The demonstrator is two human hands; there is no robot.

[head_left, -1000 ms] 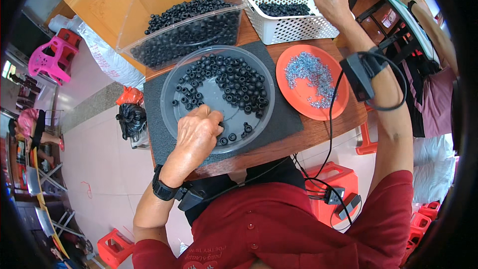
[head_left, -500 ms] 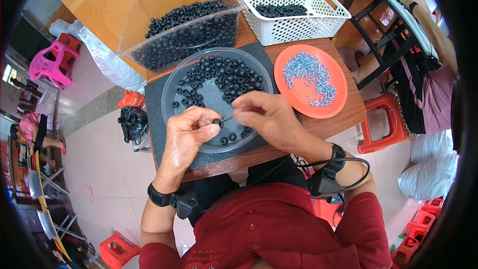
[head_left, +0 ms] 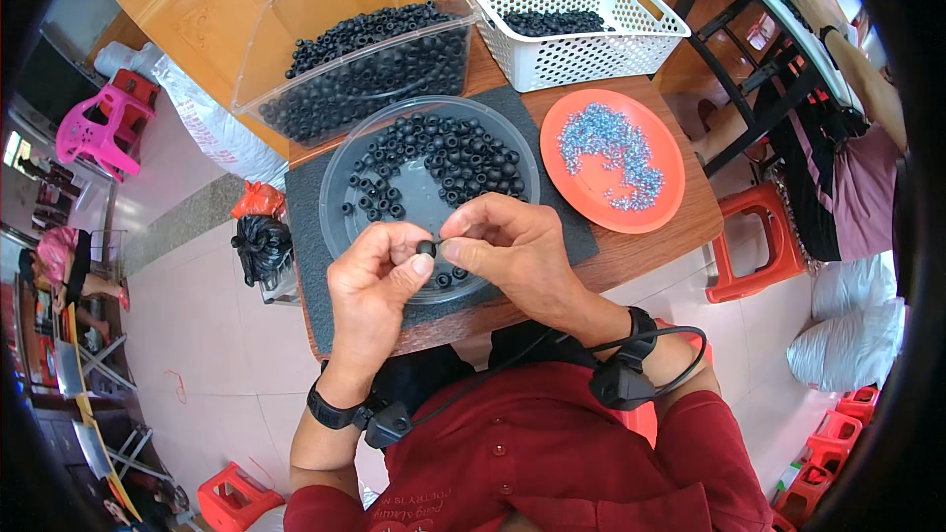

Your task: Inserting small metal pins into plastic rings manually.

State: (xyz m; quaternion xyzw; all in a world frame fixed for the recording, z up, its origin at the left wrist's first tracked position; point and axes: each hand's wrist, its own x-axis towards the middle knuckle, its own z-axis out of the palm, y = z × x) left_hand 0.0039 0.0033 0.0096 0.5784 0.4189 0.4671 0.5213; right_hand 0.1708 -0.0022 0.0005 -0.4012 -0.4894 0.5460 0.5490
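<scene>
Between the thumb and fingers of my left hand (head_left: 367, 281) is a small round black bead (head_left: 426, 248), held over the near side of a clear round bowl (head_left: 329, 202). My right hand (head_left: 522, 261) is closed in a pinch right beside the bead, its fingertips almost meeting those of my left. What sits in that pinch is too small and covered to make out. Many black beads with holes (head_left: 478, 163) lie in the bowl, mostly on its far side. Right of the bowl, an orange plate (head_left: 596, 187) carries small shiny silvery-blue pieces (head_left: 636, 153).
Behind the bowl stand a clear plastic bin (head_left: 258, 89) and a white perforated basket (head_left: 581, 67), both with black pieces. A dark mat (head_left: 307, 266) lies under the bowl on the wooden table (head_left: 680, 232). A red stool (head_left: 759, 236) and another person's arm (head_left: 855, 69) are to the right.
My right hand has moved left to the bead, closing the gap between my hands. A thin dark strand visible between them earlier is now hidden. The bead stays in my left hand.
</scene>
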